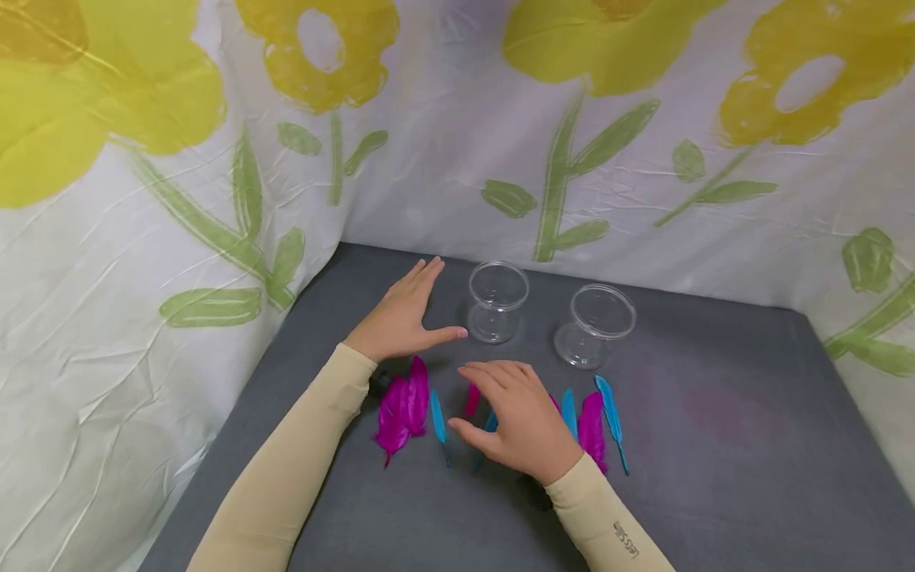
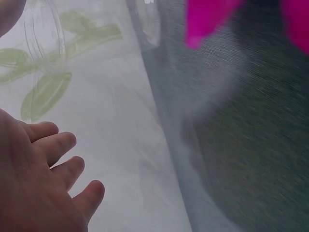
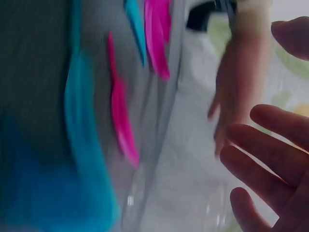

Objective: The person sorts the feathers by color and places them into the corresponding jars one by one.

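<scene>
Two clear plastic cups with a narrow waist stand at the back: a left cup (image 1: 498,286) and a right cup (image 1: 604,311). My left hand (image 1: 403,318) is spread with nothing in it, its thumb tip close to the left cup. My right hand (image 1: 525,417) hovers over the row of feathers, fingers apart and loosely bent, holding nothing. Magenta feathers (image 1: 403,409) lie in a bunch by the left wrist, with a blue feather (image 1: 438,417) beside them. In the right wrist view a pink feather (image 3: 123,123) and a blurred blue feather (image 3: 86,106) show.
A dark grey cloth (image 1: 715,445) covers the table. Right of my right hand lie another magenta feather (image 1: 592,433) and a blue feather (image 1: 611,421). Behind hangs a white curtain (image 1: 443,159) with yellow flowers, reaching the table's back edge.
</scene>
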`<state>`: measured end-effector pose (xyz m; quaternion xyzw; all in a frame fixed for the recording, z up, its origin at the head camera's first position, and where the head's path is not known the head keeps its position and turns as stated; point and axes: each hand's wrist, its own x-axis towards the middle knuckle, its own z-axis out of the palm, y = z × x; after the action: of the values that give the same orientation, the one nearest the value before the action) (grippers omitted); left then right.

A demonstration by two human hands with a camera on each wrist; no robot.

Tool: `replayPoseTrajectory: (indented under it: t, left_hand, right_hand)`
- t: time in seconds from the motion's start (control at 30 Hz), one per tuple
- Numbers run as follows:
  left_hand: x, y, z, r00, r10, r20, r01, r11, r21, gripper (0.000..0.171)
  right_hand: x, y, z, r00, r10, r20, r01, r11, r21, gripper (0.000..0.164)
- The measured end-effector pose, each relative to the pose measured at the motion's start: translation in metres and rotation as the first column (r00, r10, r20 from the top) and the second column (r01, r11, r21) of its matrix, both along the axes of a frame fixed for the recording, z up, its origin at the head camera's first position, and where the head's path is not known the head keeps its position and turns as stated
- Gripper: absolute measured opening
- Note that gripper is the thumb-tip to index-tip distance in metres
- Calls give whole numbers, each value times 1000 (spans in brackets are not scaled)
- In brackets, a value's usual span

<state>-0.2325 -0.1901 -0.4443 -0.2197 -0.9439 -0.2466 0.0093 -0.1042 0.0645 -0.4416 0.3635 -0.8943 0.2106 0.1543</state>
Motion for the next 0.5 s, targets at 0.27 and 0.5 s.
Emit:
replayPoseTrajectory:
  t: [0.27, 0.5]
  left_hand:
    - [-10, 19, 14, 998, -54, 35, 52, 998, 40, 122]
    - [-17, 27, 19, 997, -68, 27, 66, 995, 73, 121]
  right_hand:
    - [1, -46, -13, 997, 77, -3, -76, 990, 123, 57]
    - [0, -65, -22, 994, 105, 4, -104, 972, 211, 53]
